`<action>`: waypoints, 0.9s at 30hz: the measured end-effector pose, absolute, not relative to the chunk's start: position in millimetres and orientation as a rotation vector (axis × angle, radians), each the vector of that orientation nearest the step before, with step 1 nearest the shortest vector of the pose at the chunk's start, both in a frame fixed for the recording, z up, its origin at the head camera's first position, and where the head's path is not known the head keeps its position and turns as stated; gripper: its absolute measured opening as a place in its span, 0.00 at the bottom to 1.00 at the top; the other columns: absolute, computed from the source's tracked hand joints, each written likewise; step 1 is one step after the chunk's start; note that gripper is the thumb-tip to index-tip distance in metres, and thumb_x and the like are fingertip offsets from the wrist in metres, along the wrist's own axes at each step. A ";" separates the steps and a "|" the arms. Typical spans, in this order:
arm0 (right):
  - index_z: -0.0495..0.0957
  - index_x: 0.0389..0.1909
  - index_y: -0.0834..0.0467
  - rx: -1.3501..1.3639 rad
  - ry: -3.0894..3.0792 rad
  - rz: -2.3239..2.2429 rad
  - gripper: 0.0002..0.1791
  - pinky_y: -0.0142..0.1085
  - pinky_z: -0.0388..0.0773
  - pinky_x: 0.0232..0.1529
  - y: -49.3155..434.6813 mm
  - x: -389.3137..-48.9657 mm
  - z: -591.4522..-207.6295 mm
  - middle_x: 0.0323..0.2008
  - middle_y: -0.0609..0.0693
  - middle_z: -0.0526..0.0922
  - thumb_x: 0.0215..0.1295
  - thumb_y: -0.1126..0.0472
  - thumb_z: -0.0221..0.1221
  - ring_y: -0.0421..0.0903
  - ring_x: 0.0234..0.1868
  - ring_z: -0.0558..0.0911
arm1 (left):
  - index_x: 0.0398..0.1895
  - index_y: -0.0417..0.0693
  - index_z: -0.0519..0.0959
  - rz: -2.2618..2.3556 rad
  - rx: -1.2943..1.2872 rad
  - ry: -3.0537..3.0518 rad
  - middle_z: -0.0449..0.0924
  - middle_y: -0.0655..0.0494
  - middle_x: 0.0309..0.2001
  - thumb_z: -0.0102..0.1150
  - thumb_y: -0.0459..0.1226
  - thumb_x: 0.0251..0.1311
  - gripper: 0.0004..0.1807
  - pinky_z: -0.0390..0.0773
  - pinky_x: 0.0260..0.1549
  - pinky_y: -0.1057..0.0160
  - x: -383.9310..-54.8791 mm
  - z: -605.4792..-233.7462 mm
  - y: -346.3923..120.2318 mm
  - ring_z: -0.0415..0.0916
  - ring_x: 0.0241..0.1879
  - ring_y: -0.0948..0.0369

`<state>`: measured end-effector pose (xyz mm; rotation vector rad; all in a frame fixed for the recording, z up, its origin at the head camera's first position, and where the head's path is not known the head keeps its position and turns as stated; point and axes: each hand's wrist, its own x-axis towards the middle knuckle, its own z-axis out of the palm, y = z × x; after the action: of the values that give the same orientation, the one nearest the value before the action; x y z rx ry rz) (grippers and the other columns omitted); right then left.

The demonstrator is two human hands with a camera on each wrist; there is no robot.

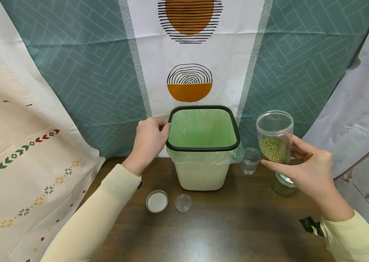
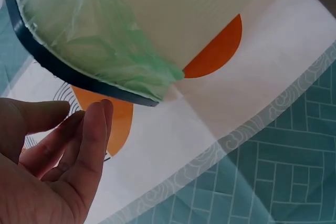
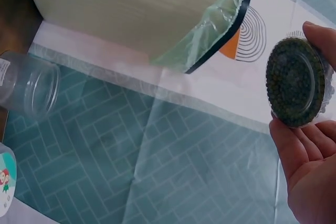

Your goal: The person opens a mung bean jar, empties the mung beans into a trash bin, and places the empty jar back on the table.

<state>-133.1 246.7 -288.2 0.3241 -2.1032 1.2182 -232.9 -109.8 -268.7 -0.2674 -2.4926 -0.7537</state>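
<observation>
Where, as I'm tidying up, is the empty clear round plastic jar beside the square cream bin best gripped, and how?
Grip the jar by its curved wall, probably from the front: it stands upright, and the green plastic liner hangs close on its left.

patterned cloth (image 1: 89, 80) beyond brown table (image 1: 223, 225)

Bin (image 1: 201, 176) on tbl (image 1: 237, 222), cup (image 1: 249, 162) R (just beside), lid (image 1: 157, 202) frt L.
</observation>
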 end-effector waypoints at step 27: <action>0.81 0.49 0.48 0.218 -2.111 1.145 0.41 0.15 0.76 0.38 268.8 -158.8 -291.3 0.45 0.42 0.85 0.22 0.68 0.79 0.26 0.35 0.84 | 0.02 0.52 0.55 -0.725 -0.183 -2.777 0.48 0.61 0.07 0.46 0.27 0.44 0.21 0.52 0.08 0.69 -256.3 -257.4 -105.3 0.46 0.09 0.64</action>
<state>-158.8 268.8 -291.3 0.2185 -2.1105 1.1450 -256.3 -105.3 -257.4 -0.1827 -2.7772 -0.7251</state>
